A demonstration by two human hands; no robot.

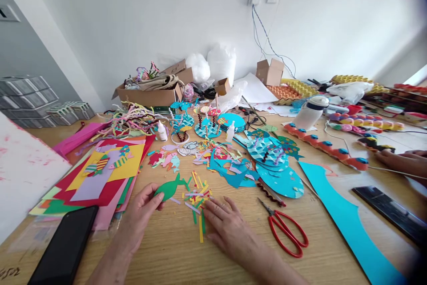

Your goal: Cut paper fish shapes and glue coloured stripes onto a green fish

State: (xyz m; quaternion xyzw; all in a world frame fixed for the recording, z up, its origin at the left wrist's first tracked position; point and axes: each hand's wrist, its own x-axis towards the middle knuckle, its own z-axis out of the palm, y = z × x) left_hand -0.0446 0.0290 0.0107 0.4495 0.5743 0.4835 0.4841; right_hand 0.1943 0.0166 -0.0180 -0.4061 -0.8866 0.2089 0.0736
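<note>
Between the thumb and fingers of my left hand [144, 207] is a green paper fish [169, 188], its tail pointing away to the right. My right hand [223, 220] lies palm down on the table, fingers stretched out, touching the edge of a pile of thin paper strips [197, 194] in yellow, green, red and lilac. Whether any strip is under those fingers is hidden. Right of this hand lie red-handled scissors [287, 232], blades pointing away. Beyond the strips are small cut paper fish [171, 160] and blue paper scraps [230, 174].
Coloured paper sheets [116, 178] and a black phone [63, 245] lie at left. Two glue bottles [162, 131] stand mid-table. Blue decorated discs [280, 180], a large blue paper piece [347, 214] and another phone [392, 211] are at right. Another person's hand [403, 162] reaches in there.
</note>
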